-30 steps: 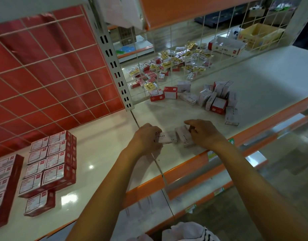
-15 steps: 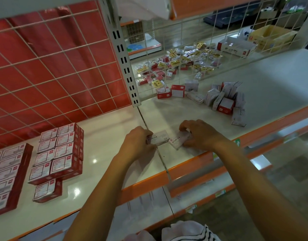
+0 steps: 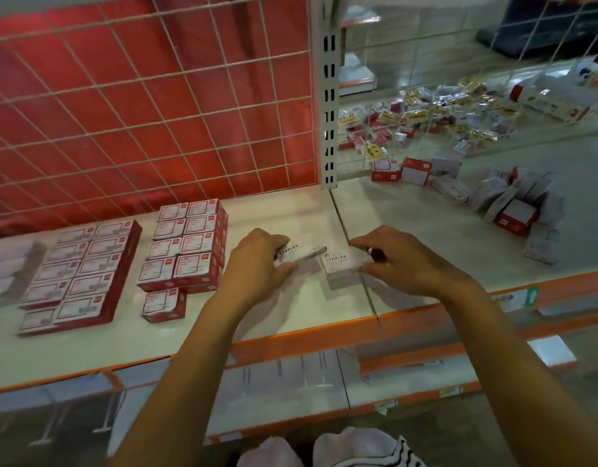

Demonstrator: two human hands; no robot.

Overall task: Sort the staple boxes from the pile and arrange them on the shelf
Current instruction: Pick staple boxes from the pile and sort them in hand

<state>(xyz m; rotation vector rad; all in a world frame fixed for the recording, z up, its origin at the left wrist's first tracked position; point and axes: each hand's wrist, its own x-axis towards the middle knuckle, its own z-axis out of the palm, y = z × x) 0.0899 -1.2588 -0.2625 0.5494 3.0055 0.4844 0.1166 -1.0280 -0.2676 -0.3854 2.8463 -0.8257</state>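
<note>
My left hand (image 3: 257, 261) grips a white staple box (image 3: 299, 252) printed "STAPLES", just above the shelf (image 3: 291, 308). My right hand (image 3: 402, 261) holds a second white staple box (image 3: 341, 264) beside it, close to the seam between the two shelf boards. To the left, red-and-white staple boxes lie in neat rows (image 3: 186, 244), with a wider block (image 3: 82, 271) further left. The unsorted pile (image 3: 513, 203) of white and red boxes lies on the shelf to the right.
A wire grid over a red panel (image 3: 149, 102) backs the left bay. A slotted upright post (image 3: 328, 96) divides the bays. Behind the right grid lies a heap of small packets (image 3: 425, 119). An orange shelf lip (image 3: 324, 335) runs along the front, with lower shelves beneath.
Both hands have carried the two white boxes leftward from the right board toward the arranged rows. The view has swung left, so the sorted rows sit nearer the centre.
</note>
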